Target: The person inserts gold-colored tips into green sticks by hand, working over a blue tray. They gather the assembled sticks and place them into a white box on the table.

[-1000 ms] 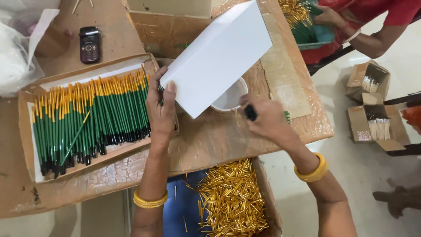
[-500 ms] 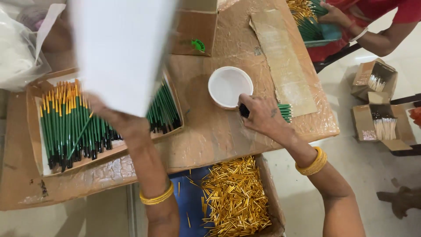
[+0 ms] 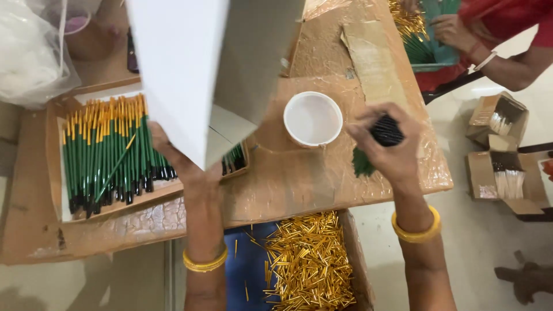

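Note:
My left hand (image 3: 178,158) grips the bottom corner of a large white box (image 3: 196,63) and holds it up on end above the tray. Below it lies a shallow cardboard tray (image 3: 55,173) filled with several green pencils (image 3: 103,155) that have yellow tops and black tips. My right hand (image 3: 386,144) is closed around a bundle of green pencils (image 3: 387,130), black tips upward, with their green shafts sticking out below the palm. A white round bowl (image 3: 313,119) stands just left of my right hand on the brown table (image 3: 299,178).
A box of loose gold metal caps (image 3: 311,265) sits below the table edge by my lap. Another person's hands (image 3: 452,29) work with green pencils at the far right. Small cardboard boxes (image 3: 501,150) lie on the floor at right. A white plastic bag (image 3: 29,52) rests top left.
My left hand has lifted the white box from lying flat over the tray to standing upright. My right hand has raised its pencil bundle from the table to beside the bowl.

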